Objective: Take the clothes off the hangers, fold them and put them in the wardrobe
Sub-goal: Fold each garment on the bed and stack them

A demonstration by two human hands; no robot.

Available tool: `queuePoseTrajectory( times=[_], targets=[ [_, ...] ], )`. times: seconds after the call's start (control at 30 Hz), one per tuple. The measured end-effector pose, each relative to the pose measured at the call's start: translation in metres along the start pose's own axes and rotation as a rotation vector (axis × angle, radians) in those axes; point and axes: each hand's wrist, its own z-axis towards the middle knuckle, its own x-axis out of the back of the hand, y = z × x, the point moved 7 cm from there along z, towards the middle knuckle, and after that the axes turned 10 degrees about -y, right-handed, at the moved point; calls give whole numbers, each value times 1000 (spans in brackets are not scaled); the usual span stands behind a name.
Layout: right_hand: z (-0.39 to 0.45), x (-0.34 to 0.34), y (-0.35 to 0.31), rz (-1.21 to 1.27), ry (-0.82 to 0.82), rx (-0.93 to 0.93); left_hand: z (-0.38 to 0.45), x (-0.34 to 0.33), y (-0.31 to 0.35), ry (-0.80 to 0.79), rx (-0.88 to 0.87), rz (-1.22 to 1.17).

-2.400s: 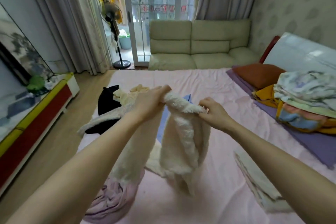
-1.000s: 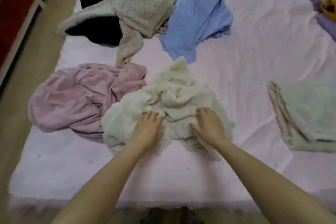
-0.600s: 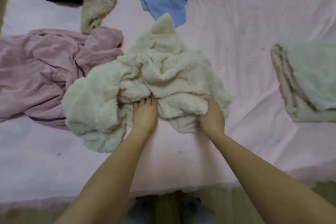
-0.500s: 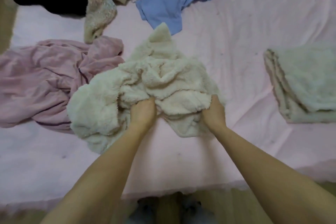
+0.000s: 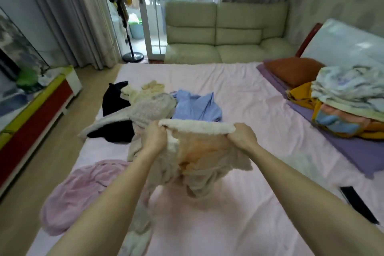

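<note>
A cream fleece garment [image 5: 199, 156] hangs in the air above the pink bed [image 5: 239, 97], its top edge stretched between my hands. My left hand [image 5: 154, 137] grips the left end of that edge and my right hand [image 5: 242, 136] grips the right end. The rest of it droops in folds toward the sheet. Behind it lie a blue shirt [image 5: 197, 106], a beige knitted garment [image 5: 149, 110], a black garment [image 5: 115, 100] and, at the near left edge, a pink garment [image 5: 79, 193]. No hanger is visible.
A pile of folded bedding [image 5: 349, 106] and an orange pillow [image 5: 295, 69] lie on a purple mat at the right. A black phone [image 5: 357, 203] lies on the sheet near right. A sofa [image 5: 226, 33], a standing fan [image 5: 122, 6] and a low cabinet [image 5: 35, 108] surround the bed.
The fleece garment lay bunched on the bed under both hands; now both hands have lifted it by its top edge, and my view has risen from the sheet to the room.
</note>
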Motion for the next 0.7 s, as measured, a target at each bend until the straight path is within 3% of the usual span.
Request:
queuePoseTrajectory(
  times=[0.13,0.27,0.4,0.47,0.57,0.7],
  targets=[
    [-22,57,-51,-14,120,88,-14,63,37,254,84,-373],
    [-49,88,-67,-146,197,125,-47,102,79,390,-106,-527],
    [-81,148,-95,381,465,288,-77,140,113,520,-324,-618],
    [-94,162,-108,577,531,325,-73,146,122,462,-317,-557],
    [-93,138,-113,533,350,228,-61,126,108,270,-167,-301],
    [-106,161,-118,567,446,337,-62,142,94,298,-87,-318]
  ],
)
